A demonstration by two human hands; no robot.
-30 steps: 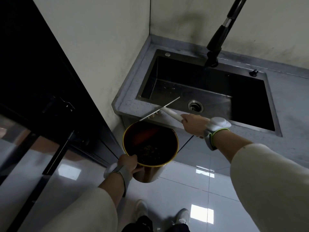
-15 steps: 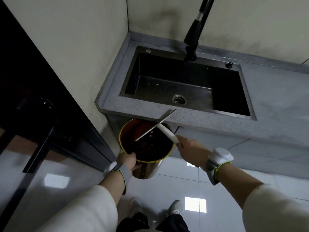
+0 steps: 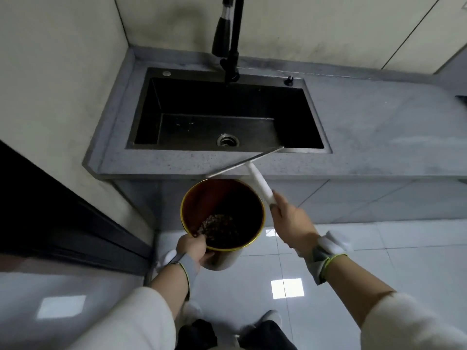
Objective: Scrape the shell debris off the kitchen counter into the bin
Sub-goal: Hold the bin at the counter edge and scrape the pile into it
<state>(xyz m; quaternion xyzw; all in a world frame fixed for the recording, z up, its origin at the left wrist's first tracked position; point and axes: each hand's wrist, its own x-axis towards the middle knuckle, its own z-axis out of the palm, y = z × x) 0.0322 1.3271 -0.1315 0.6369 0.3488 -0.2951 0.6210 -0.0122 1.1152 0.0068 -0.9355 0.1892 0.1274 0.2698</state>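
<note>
Below the counter edge, the left hand (image 3: 193, 248) curls round the near rim of the bin (image 3: 255, 232), fingers inside and thumb outside, holding it up off the floor, tilted with its mouth toward the camera. Shell debris (image 3: 219, 229) lies in a brown heap at the bottom of the bin, toward the near side. To the right, the right hand (image 3: 290, 221) grips the end of the white handle of a scraper (image 3: 257, 181). Its thin blade lies slantwise across the front strip of the counter (image 3: 156, 161), one end near the sink's front right corner, the other reaching past the counter's front edge just above the bin's far rim. I cannot tell whether the blade touches the counter. The strip of counter around the blade shows only its own speckle; any debris there is too small to make out. Behind it sits the dark sink (image 3: 313, 114) with a round drain (image 3: 228, 140), and a black tap (image 3: 228, 46) hangs over its back edge. Both wrists wear grey bands, and shoes show on the glossy tiled floor (image 3: 379, 248) below.
</note>
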